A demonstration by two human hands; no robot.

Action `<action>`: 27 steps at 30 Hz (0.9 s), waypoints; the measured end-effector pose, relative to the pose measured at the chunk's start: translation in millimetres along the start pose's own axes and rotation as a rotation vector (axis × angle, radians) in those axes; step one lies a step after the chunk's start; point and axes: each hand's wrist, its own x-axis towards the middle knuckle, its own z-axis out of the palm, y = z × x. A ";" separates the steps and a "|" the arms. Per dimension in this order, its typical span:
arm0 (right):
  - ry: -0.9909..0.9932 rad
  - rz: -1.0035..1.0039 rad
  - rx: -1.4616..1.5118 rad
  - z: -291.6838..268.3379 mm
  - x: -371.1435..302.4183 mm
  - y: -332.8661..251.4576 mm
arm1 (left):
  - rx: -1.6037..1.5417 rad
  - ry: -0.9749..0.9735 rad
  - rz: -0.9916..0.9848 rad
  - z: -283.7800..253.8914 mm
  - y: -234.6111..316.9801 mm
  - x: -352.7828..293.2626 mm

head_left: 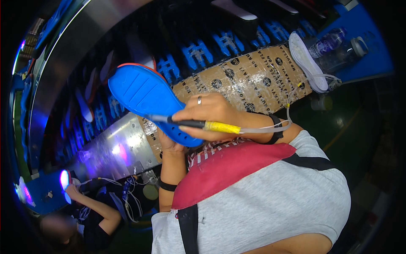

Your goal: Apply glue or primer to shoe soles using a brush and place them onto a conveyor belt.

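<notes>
Holding a blue shoe sole (146, 99) up in front of the chest, the person works on it with a pen-like applicator tool (198, 124). Left hand (169, 146) supports the sole from beneath at its heel end, fingers wrapped under the lower edge; grip closed on the sole. Right hand (207, 111) pinches the tool between thumb and fingers, grip closed on its dark barrel just ahead of a yellow-taped section (222, 127). A clear tube (292, 110) runs from the tool's rear toward 2 o'clock.

Sole position: toe points to 10 o'clock, heel at 4 o'clock, blue face turned up toward the camera, thin red rim (139, 65) along the far edge. Tool tip lies across the sole's lower edge near the heel.

Judgement on technique: the tip should stay flat against the edge and follow its curve; the left hand should rotate the sole rather than the right wrist reaching. Tube slack needs watching so it does not drag across the blue face.

Open room: a taped cardboard sheet (249, 78) lies at 1 o'clock, a white sole (306, 63) and plastic bottles (334, 46) beyond it. Blue racks (196, 53) run at 12 o'clock. Another person (91, 218) works at 8 o'clock, well apart. The space just around the sole toward 9 o'clock looks free for turning it.
</notes>
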 end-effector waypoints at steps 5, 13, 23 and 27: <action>-0.026 -0.118 0.004 9.5 -6.0 -7.6 | -0.056 -0.122 0.044 20.7 3.4 11.3; -0.074 0.083 0.135 12.5 -13.6 -11.8 | -0.222 -0.113 0.123 10.8 14.9 15.0; -0.336 0.233 0.323 -4.1 -13.5 -1.7 | -0.068 -0.214 0.114 5.8 49.7 9.7; -0.580 0.334 0.406 -17.7 -5.0 -6.7 | 0.211 -0.305 0.009 17.4 67.1 7.0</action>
